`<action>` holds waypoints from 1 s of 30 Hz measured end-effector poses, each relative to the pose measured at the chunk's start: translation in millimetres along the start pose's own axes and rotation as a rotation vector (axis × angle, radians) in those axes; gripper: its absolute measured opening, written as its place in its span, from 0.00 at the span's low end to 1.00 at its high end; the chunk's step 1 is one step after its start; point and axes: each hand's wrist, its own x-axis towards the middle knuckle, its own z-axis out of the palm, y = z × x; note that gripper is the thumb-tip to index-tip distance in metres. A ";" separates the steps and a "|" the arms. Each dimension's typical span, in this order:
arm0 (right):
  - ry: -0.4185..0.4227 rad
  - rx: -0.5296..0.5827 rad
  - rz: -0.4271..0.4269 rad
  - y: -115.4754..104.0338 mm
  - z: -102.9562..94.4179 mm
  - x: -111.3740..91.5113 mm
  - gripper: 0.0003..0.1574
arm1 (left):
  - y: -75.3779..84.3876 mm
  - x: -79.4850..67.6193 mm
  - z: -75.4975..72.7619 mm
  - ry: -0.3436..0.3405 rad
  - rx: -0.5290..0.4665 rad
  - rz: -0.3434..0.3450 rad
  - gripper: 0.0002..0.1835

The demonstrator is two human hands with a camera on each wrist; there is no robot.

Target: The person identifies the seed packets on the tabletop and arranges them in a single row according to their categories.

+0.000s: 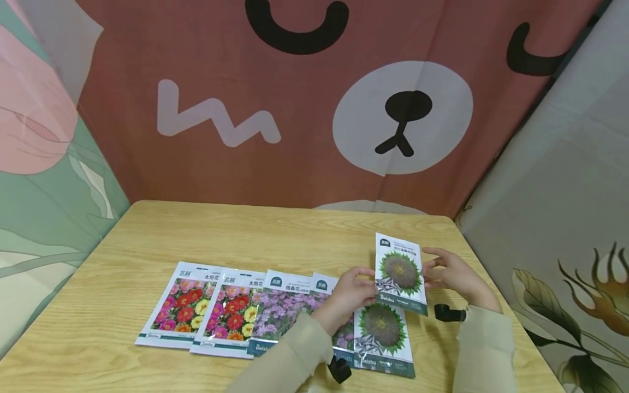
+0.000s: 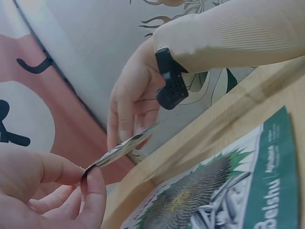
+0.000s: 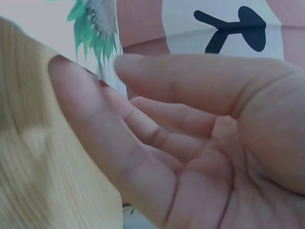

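A sunflower seed packet (image 1: 399,270) is held raised and tilted above the right side of the table, its printed face toward the head view. My left hand (image 1: 348,295) pinches its left edge between thumb and fingers, which the left wrist view shows closely. At the opposite edge, my right hand (image 1: 449,273) holds the packet with thumb and fingers. The right wrist view shows that edge between the thumb (image 3: 157,76) and the fingers. Below lies a second sunflower seed packet (image 1: 383,333), partly covered by the raised one.
Left of the sunflower packets, two purple-flower packets (image 1: 282,308) lie overlapping, one largely hidden by my left arm. Farther left are two packets with red and yellow flowers (image 1: 179,305). The wooden table (image 1: 236,224) meets a curtain printed with a bear face.
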 end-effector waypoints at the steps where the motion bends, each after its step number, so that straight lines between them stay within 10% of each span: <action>1: 0.016 0.002 -0.006 -0.4 -0.8 -0.3 0.45 | -0.1 -1.7 -0.3 -0.008 0.005 0.002 0.20; 30: -0.078 0.016 0.081 11.9 -16.9 -16.3 0.33 | -7.4 -32.5 10.9 -0.189 0.309 -0.044 0.15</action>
